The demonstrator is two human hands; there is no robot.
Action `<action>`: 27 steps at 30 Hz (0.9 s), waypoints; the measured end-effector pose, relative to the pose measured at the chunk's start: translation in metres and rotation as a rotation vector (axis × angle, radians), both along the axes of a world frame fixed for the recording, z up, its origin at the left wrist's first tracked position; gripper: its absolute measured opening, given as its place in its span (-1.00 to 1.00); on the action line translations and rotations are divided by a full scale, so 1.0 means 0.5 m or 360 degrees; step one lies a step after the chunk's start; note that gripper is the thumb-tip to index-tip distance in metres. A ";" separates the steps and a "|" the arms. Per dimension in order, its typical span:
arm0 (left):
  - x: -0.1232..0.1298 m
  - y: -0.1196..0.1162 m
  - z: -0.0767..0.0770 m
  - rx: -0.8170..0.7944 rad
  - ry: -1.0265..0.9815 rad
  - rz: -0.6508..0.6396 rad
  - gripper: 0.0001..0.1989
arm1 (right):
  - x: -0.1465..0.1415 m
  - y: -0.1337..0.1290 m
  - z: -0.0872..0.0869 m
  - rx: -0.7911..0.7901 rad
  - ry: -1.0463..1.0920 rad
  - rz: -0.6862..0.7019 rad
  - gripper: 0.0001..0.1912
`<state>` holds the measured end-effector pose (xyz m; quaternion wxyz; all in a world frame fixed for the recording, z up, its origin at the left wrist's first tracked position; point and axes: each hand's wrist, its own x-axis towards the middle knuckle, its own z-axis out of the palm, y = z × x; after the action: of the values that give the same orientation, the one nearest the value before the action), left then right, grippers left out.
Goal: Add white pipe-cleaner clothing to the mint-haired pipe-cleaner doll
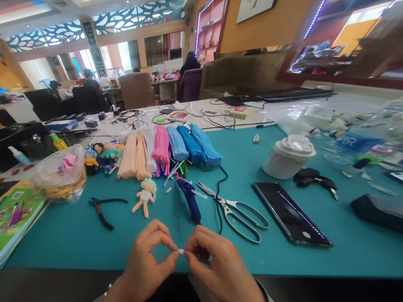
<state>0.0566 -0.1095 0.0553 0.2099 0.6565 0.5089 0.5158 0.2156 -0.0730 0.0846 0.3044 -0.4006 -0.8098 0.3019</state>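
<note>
A tiny white piece (181,251) is pinched between the fingertips of both hands, just above the near edge of the teal mat (79,248). My left hand (152,257) grips it from the left with thumb and forefinger. From the right, my right hand (216,266) pinches its other end. Beyond my hands lie a small doll (145,197) with pale green hair and a white top, a dark blue glue gun (190,200) and silver scissors (233,211). Black-handled pliers (102,211) rest left of the doll.
Bundles of pipe cleaners (160,148) stand across the mat's back. A phone (291,213), white tub (288,158) and keys (316,180) are at right. On the left are a plastic bag (59,167) and green book (7,223). A black cable runs beside the scissors. People sit farther back.
</note>
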 end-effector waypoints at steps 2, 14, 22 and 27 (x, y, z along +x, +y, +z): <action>0.003 -0.005 -0.003 0.0007 -0.0003 0.0040 -0.90 | -0.002 -0.004 -0.004 0.0060 -0.0007 -0.0022 -0.81; 0.011 -0.023 -0.024 0.0159 0.0021 0.0262 -0.89 | -0.019 -0.012 -0.029 0.0483 -0.0079 -0.0069 -0.81; -0.021 -0.030 -0.039 0.0189 -0.0007 0.0491 -0.86 | -0.059 0.012 -0.018 0.0349 -0.0157 0.0142 -0.84; -0.110 -0.050 -0.044 0.0100 -0.0158 0.0876 -0.87 | -0.117 0.079 -0.030 0.0280 0.0173 0.0248 -0.82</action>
<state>0.0014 -0.1342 0.0334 0.0661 0.4736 0.6409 0.6005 0.1569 -0.0333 0.0698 0.3575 -0.2913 -0.8441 0.2736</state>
